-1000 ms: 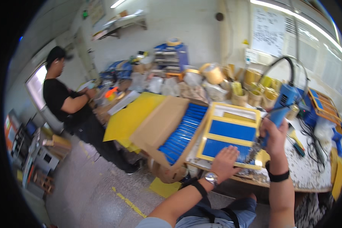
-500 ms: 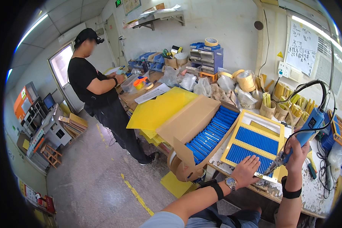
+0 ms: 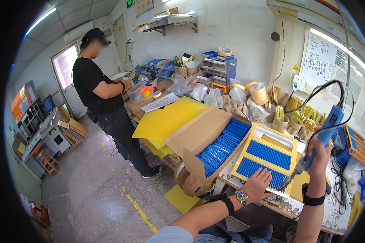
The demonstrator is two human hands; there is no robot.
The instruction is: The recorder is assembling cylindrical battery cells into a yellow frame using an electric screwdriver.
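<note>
A yellow tray (image 3: 286,136) filled with rows of blue strips lies on the workbench in front of me. My left hand (image 3: 257,185), with a wristwatch on the wrist, rests flat with spread fingers on the tray's near corner. My right hand (image 3: 321,150) grips a blue corded power tool (image 3: 327,128) held upright, and its tip points down at the tray's near right edge. An open cardboard box (image 3: 202,137) packed with more blue strips sits just left of the tray.
A person in black (image 3: 103,97) stands at the left end of the bench, handling papers. Yellow sheets (image 3: 166,119), plastic bags, tape rolls and a blue drawer cabinet (image 3: 223,71) crowd the bench. Cables and blue bins lie at the right. Shelving stands on the floor at far left.
The view has swung left and up, so more of the room and the standing person show. My left hand stays on the tray and my right hand still holds the tool.
</note>
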